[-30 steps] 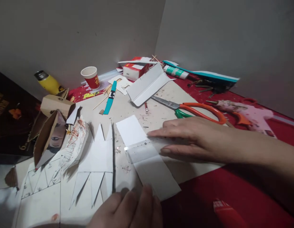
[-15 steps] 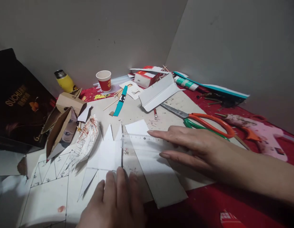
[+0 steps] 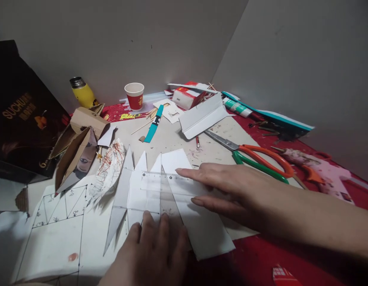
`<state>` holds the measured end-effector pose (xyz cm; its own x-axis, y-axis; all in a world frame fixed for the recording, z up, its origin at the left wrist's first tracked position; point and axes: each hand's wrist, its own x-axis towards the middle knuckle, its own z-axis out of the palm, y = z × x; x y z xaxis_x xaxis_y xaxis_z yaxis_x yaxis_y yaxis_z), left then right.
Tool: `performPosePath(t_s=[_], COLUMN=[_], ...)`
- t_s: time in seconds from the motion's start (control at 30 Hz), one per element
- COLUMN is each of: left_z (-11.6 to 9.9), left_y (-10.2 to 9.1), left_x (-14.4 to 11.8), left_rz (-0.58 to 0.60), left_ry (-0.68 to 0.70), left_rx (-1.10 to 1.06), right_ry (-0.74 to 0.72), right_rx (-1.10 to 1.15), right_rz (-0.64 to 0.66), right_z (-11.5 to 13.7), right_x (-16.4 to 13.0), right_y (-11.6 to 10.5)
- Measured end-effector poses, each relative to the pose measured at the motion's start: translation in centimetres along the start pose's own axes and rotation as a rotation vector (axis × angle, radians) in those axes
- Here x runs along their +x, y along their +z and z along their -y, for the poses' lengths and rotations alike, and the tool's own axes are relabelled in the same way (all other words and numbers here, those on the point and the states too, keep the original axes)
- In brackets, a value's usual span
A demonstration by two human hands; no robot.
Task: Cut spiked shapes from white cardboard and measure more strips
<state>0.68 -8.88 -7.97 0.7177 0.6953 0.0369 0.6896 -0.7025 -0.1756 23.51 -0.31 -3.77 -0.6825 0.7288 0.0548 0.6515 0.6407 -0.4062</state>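
Note:
A white cut-out piece of card [image 3: 144,198] with pointed flaps lies in the middle, one flap standing up on its left. My left hand [image 3: 155,252] rests its spread fingertips on the near edge of this card. My right hand [image 3: 219,186] holds a clear ruler [image 3: 155,182] between its stretched fingers and thumb. The ruler's left end lies across the cut-out card. Under the ruler and right hand is a long white card strip [image 3: 201,222], touching or close to the cut-out's right side.
Orange-and-green-handled scissors [image 3: 261,161] lie right, before a pink glue gun [image 3: 326,171]. Behind stand a paper cup [image 3: 134,97], a yellow bottle [image 3: 84,95] and a folded white card [image 3: 201,117]. At left are a black box [image 3: 26,119], cardboard pieces [image 3: 79,159] and a line drawing [image 3: 57,242].
My right hand and the ruler have shifted left, over the cut-out card. The cut-out has turned or slid right, and its left flap now stands up. My left hand moved slightly right.

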Motion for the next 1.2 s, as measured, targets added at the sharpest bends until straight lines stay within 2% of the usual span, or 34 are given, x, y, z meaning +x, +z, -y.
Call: performPosePath(t_s=[0.27, 0.47, 0.73, 0.87, 1.03, 1.2], left_z=[0.2, 0.3, 3.0, 2.9, 2.3, 2.4], left_y=[0.8, 1.4, -2.5, -2.4, -1.2, -1.0], left_x=[-0.1, 0.2, 2.1, 1.2, -0.3, 0.0], left_rz=[-0.175, -0.319, -0.457, -0.394, -0.102, 0.126], left_ry=[0.054, 0.089, 0.16, 0.136, 0.102, 0.05], left_rx=[0.006, 0.009, -0.064, 0.028, 0.143, 0.087], right_ry=[0.077, 0.117, 0.169, 0.14, 0.039, -0.003], right_rx=[0.276, 0.455, 0.518, 0.479, 0.298, 0.085], right_rz=[0.069, 0.103, -0.008, -0.1, -0.123, -0.226], right_z=[-0.5, 0.0, 0.6, 0.4, 0.1, -0.5], right_x=[0.3, 0.6, 1.1, 1.0, 0.7, 0.3], right_y=[0.6, 0.5, 0.6, 1.4, 2.1, 1.3])
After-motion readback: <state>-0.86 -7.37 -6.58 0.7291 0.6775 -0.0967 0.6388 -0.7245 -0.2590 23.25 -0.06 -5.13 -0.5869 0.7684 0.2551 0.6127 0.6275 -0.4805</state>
